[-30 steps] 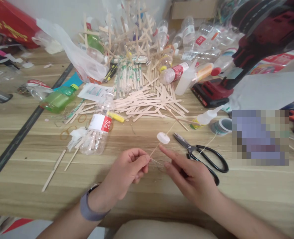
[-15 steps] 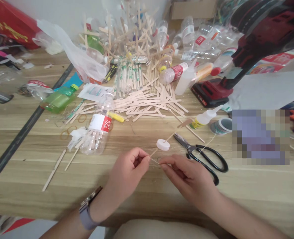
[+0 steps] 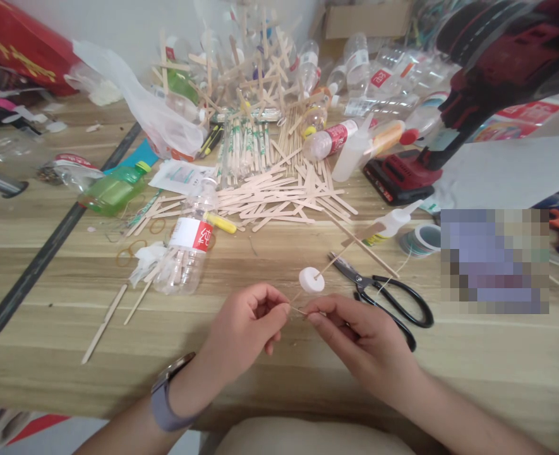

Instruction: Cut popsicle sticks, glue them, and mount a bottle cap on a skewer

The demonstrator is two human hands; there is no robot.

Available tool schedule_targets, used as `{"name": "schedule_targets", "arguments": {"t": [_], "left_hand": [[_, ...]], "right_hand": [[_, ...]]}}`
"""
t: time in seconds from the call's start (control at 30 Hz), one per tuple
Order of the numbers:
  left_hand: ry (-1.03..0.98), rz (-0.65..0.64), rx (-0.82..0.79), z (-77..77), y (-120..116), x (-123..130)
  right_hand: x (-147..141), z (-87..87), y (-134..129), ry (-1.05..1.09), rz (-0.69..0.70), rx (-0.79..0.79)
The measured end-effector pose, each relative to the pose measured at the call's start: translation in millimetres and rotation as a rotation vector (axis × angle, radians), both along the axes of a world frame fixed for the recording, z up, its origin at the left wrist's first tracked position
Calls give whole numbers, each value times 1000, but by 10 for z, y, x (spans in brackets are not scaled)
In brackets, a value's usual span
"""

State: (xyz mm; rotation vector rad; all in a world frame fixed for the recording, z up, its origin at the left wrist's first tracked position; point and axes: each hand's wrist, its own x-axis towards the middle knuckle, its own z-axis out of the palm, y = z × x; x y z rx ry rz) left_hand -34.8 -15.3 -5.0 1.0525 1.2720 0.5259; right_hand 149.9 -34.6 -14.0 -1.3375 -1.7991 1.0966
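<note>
My left hand (image 3: 253, 325) pinches the near end of a thin wooden skewer (image 3: 332, 260) between thumb and forefinger. A white bottle cap (image 3: 312, 279) is threaded on that skewer, and at its far end a flat wooden stick (image 3: 363, 234) and a thin stick (image 3: 378, 258) cross. Between my two hands runs a short pale strand (image 3: 299, 309), its far end pinched in the fingertips of my right hand (image 3: 355, 332). Whether it is thread or a rubber band I cannot tell. Black-handled scissors (image 3: 362, 282) lie open just beyond my right hand.
A thread spool (image 3: 421, 240) and a glue bottle (image 3: 388, 225) stand behind the scissors. Left of my hands lies a plastic bottle (image 3: 184, 253) with sticks in it. Loose craft sticks (image 3: 270, 196) are heaped farther back. A red and black power tool (image 3: 412, 170) stands at right.
The cap and skewer have turned slightly, so the cap's flat face shows more. The crossing sticks at the far end have swung to the right. Both hands keep their pinch.
</note>
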Motion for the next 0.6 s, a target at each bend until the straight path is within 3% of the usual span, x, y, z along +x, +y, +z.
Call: {"name": "schedule_targets", "arguments": {"t": [0.37,0.6], "left_hand": [[-290,62,-259,3,42,25],[-376,87,-370,40,66,7]], "right_hand": [[29,5,17,60,10,-120],[24,-17,7,94,-9,-97]]}}
